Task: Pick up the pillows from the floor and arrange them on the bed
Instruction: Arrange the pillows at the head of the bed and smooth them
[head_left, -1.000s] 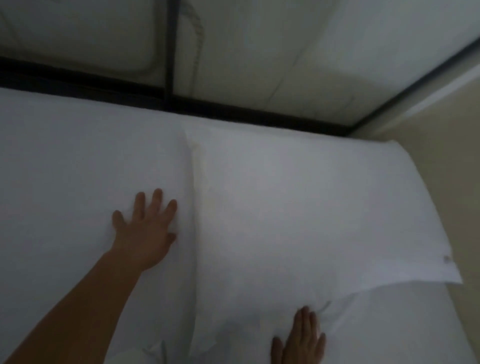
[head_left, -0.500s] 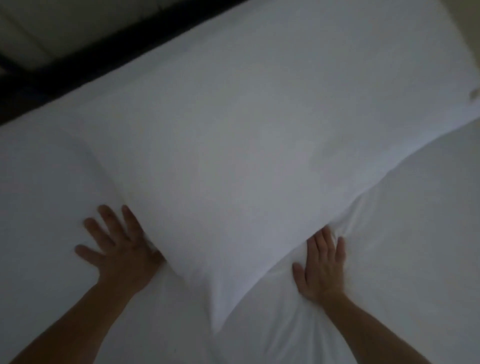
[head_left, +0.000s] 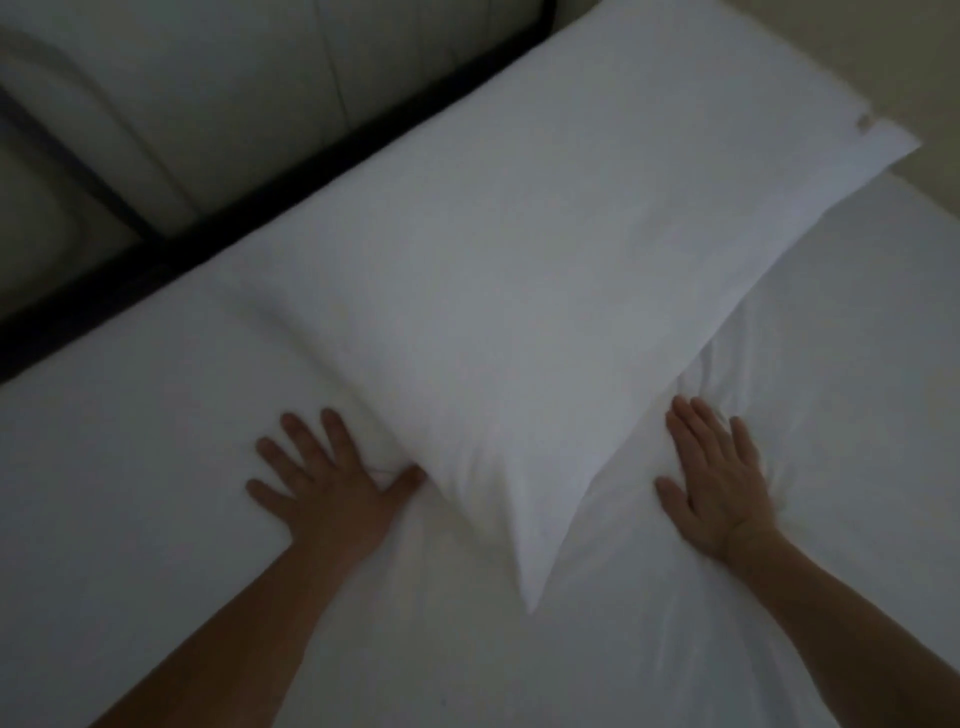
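A white pillow (head_left: 545, 270) lies on the bed's white sheet (head_left: 857, 364), running diagonally from the lower middle to the upper right, with a small tag near its far corner. A second white pillow (head_left: 130, 467) lies to its left, along the headboard side. My left hand (head_left: 324, 480) rests flat on that left pillow, fingers spread, thumb touching the near edge of the right pillow. My right hand (head_left: 714, 478) lies flat and open on the wrinkled sheet just right of the pillow's near corner. Neither hand grips anything.
A pale padded headboard (head_left: 234, 93) with a dark frame strip (head_left: 291, 208) runs along the far left side of the bed. A beige wall (head_left: 883, 62) shows at the upper right. The room is dim.
The view has swung right and down. My left hand slid from the pillows' top toward their near edge. My right hand came up from the bottom edge and spread flat on the sheet.
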